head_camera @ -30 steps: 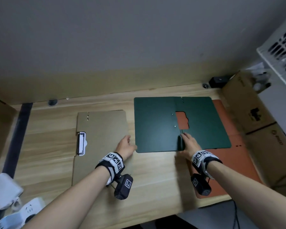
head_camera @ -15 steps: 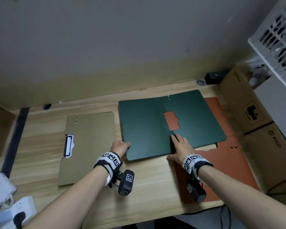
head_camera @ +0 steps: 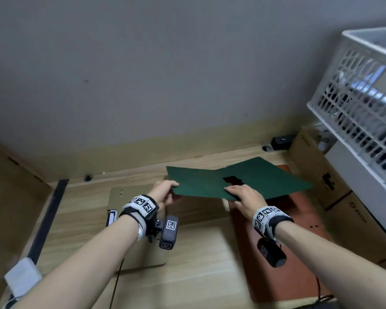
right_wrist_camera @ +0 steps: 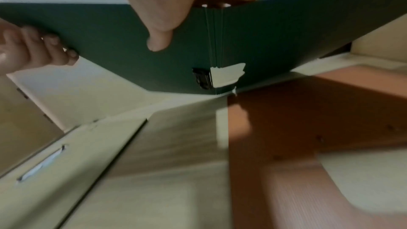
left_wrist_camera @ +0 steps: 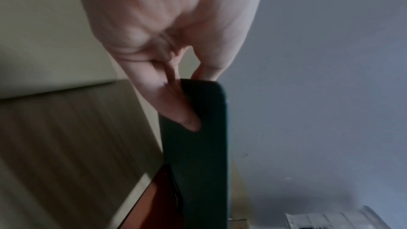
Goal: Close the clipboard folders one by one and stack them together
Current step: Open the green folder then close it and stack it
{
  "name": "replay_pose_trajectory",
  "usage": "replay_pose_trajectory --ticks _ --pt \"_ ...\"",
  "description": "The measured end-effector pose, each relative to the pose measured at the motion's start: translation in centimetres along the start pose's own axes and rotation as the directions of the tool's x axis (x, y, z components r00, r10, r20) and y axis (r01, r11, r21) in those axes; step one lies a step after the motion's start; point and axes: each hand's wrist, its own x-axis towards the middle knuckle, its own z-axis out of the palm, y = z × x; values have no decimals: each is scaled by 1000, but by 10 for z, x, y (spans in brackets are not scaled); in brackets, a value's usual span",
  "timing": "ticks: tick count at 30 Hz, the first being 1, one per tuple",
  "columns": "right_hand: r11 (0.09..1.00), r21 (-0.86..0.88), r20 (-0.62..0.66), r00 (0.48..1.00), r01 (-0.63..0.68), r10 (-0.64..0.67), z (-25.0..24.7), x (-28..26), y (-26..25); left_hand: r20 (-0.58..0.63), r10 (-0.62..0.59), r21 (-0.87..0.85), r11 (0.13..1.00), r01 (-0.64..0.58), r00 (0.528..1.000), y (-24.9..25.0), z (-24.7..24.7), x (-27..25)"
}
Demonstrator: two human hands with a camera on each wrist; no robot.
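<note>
The open green clipboard folder (head_camera: pixel 212 182) is held clear of the wooden desk (head_camera: pixel 194 259), pinched at its 9 o'clock corner by the left hand (head_camera: pixel 163 194) and gripped at its near spine edge by the right hand (head_camera: pixel 243 197). Below lie a tan folder (head_camera: pixel 129 197) and an orange folder (head_camera: pixel 283 248).

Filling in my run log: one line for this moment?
left hand: grips green folder corner | right hand: grips spine edge | folder: open, lifted off desk | tan folder: closed, flat

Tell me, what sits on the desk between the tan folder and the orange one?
Only bare wooden desk lies between the tan folder and the orange folder; the head view shows it. The green folder is held above that stretch by both hands.
</note>
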Motion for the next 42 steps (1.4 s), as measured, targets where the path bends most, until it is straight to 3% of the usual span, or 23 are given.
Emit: replay_pose_trajectory --ticks 5,9,11,14,16,20,24,28,32,35,36,39,42 --pt "996 -88 -208 977 19 -37 -74 19 -23 65 134 -81 988 -129 989 49 -3 -29" --pt "993 -44 -266 957 105 -113 -128 35 -41 80 228 -11 974 -227 971 67 -11 -36" --pt "990 43 -302 946 138 -118 -149 40 -51 79 229 63 970 -234 970 63 -15 -32" --pt "935 306 -388 920 180 -50 -167 48 -62 63 191 145 969 -198 980 54 -21 -24" --pt "883 433 -448 893 181 36 -173 54 -67 74 157 173 971 -168 985 50 -23 -19" --pt "837 522 -500 854 162 146 -168 60 -72 115 155 163 971 -173 981 39 -25 -10" --pt "781 617 -471 841 98 267 -141 58 -59 -65 277 131 955 -267 959 20 -38 1" --pt "731 679 -360 837 -67 412 -111 57 -36 -108 394 227 904 -363 913 18 -59 11" --pt "730 601 -83 882 -327 463 -72 61 -10 -165 524 407 808 -426 836 39 -68 6" --pt "648 584 173 855 -489 488 -46 58 -8 -135 599 489 733 -473 789 49 -75 5" --pt "672 531 172 842 -516 511 -44 55 -13 -118 609 509 715 -479 784 52 -77 5" --pt "770 384 -64 817 -510 573 -50 52 -29 -9 660 640 581 -503 751 59 -81 8" --pt "840 421 -265 840 -341 474 -62 46 -57 221 648 756 358 -547 729 63 -78 8"
